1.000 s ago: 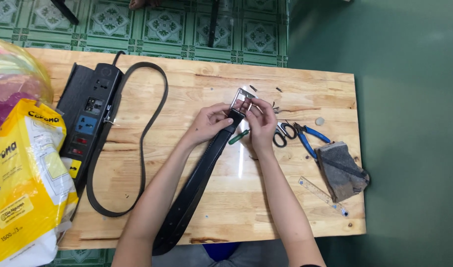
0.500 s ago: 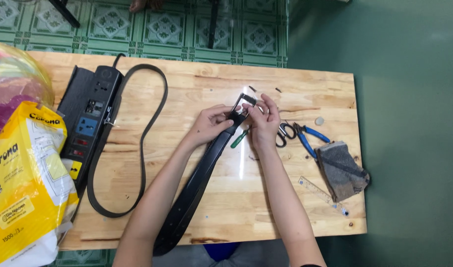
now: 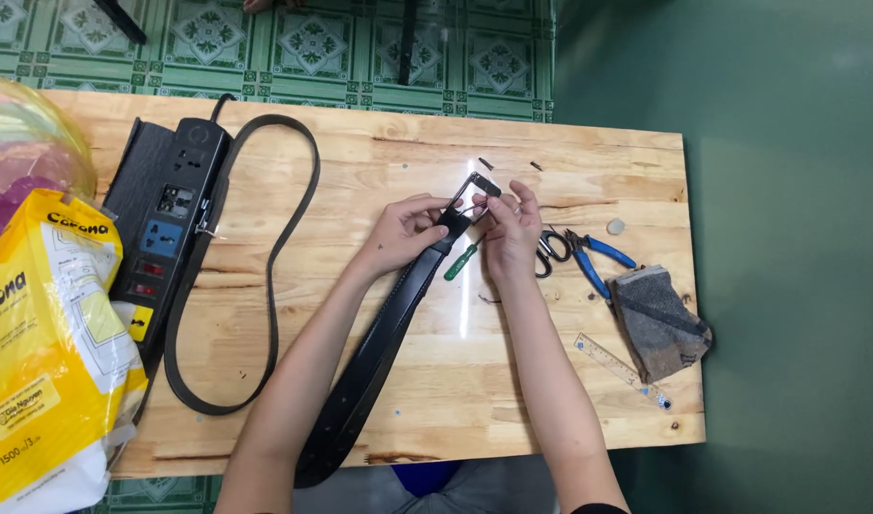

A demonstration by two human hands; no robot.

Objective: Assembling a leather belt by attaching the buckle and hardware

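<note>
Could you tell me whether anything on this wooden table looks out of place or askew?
Only slightly: the clear plastic ruler lies at the wooden table's right edge, its tip about at the rim. Small dark bits lie scattered beyond the metal buckle.

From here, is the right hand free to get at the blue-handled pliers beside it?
Probably not at once: the right hand is pinching the buckle. The pliers lie uncovered just to its right, past the scissors.

1. Your black leather belt (image 3: 379, 352) ends in a silver metal buckle (image 3: 475, 190).
2. The pale pine-wood counter (image 3: 379, 162) shows light yellow grain.
3. A green-handled screwdriver (image 3: 460, 262) lies by blue-handled pliers (image 3: 598, 262).
4. The folded grey cloth (image 3: 660, 324) has darker bands.
5. The yellow plastic bag (image 3: 46, 352) carries white panels.
6. The tiled floor (image 3: 313, 43) is green with white floral patterns.
</note>
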